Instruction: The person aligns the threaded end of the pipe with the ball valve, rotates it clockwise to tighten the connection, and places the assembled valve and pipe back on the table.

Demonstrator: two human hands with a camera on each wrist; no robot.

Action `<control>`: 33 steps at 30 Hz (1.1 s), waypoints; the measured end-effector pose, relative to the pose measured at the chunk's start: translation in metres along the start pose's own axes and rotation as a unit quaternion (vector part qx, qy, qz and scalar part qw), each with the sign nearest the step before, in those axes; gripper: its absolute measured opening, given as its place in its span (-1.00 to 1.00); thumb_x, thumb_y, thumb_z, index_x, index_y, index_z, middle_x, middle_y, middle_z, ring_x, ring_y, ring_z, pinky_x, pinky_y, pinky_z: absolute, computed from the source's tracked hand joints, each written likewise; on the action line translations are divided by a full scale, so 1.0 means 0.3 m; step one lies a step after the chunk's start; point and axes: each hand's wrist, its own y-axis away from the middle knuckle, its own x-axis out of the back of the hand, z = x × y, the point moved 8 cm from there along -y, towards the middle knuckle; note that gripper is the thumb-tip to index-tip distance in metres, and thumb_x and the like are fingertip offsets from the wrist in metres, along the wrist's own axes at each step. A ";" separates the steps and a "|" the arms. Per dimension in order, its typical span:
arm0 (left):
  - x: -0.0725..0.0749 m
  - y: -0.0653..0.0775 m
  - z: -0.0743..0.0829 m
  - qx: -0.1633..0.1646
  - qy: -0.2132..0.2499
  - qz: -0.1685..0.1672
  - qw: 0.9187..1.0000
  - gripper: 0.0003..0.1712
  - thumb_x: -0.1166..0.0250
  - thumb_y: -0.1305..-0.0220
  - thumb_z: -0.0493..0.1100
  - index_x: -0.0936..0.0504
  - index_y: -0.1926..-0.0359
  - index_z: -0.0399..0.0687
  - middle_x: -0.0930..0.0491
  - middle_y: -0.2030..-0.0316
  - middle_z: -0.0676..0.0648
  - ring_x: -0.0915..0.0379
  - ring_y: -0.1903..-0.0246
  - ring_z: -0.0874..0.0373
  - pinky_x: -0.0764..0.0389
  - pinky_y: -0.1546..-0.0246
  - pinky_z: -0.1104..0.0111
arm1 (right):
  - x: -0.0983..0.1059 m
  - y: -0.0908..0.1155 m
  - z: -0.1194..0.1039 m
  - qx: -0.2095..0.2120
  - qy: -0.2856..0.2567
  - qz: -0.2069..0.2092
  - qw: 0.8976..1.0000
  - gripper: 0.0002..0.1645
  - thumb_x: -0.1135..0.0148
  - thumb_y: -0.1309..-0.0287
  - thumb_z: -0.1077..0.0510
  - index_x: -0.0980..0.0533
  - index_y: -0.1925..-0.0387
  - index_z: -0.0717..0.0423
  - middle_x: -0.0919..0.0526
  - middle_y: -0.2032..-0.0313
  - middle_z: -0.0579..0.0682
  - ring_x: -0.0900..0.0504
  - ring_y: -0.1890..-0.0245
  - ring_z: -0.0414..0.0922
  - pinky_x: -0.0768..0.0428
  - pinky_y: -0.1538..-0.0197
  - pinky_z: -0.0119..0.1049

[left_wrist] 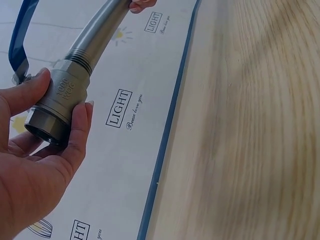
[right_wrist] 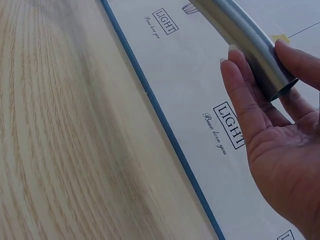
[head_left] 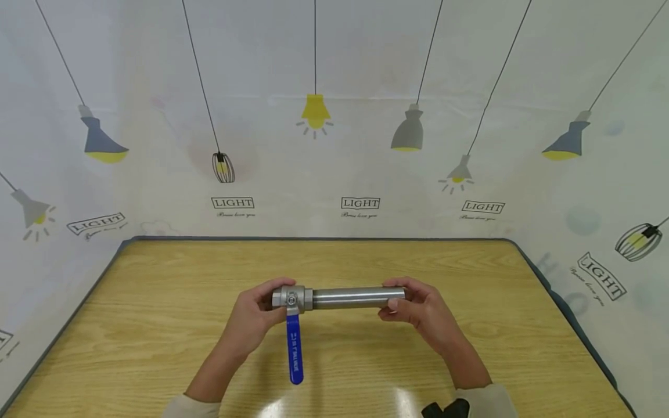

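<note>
- Tabletop (head_left: 172,302), one, is lying beneath my work.
- One steel pipe (head_left: 347,298) is hanging above it, its long axis running left to right before me, free end pointing right.
- My two hands are grasping: left hand (head_left: 253,314) pinching the valve (head_left: 301,296), right hand (head_left: 422,307) pinching the pipe near its free end.
- One blue handle (head_left: 295,351) is pointing toward me, roughly square to the pipe.
- That single valve is capping the pipe's left end.
</note>
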 end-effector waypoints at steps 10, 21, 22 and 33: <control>-0.009 0.000 -0.002 -0.006 0.000 0.003 1.000 -0.49 -0.28 -0.10 -0.49 -0.58 -0.12 -0.19 -0.54 0.00 -0.27 -0.49 0.17 0.06 -0.59 0.23 0.41 | 0.003 0.001 0.001 -0.013 0.002 0.001 1.000 -0.67 -0.13 -0.31 0.29 -0.48 -0.09 0.25 -0.64 0.25 0.07 -0.73 0.31 -0.05 -0.69 0.15 -0.13; -0.004 0.003 -0.010 -0.008 -0.003 0.010 1.000 -0.49 -0.27 -0.08 -0.49 -0.59 -0.11 -0.18 -0.55 0.00 -0.26 -0.50 0.18 0.07 -0.59 0.24 0.41 | 0.004 0.001 0.017 -0.043 0.012 0.021 0.999 -0.71 -0.13 -0.35 0.20 -0.49 -0.05 0.21 -0.67 0.33 0.07 -0.73 0.36 -0.09 -0.70 0.19 -0.15; -0.003 0.003 -0.012 -0.008 -0.003 0.011 1.000 -0.48 -0.27 -0.08 -0.50 -0.59 -0.11 -0.18 -0.56 0.01 -0.26 -0.51 0.18 0.07 -0.59 0.24 0.41 | 0.003 0.001 0.020 -0.046 0.013 0.022 0.999 -0.72 -0.13 -0.35 0.19 -0.49 -0.04 0.20 -0.68 0.33 0.06 -0.72 0.37 -0.09 -0.70 0.19 -0.16; -0.010 -0.001 -0.021 -0.013 0.007 0.012 1.000 -0.49 -0.27 -0.06 -0.52 -0.59 -0.09 -0.23 -0.56 0.04 -0.26 -0.51 0.20 0.07 -0.61 0.23 0.40 | 0.006 0.001 0.031 -0.042 0.015 0.017 0.999 -0.68 -0.07 -0.40 0.15 -0.46 -0.02 0.32 -0.66 0.30 0.06 -0.71 0.35 -0.11 -0.70 0.20 -0.20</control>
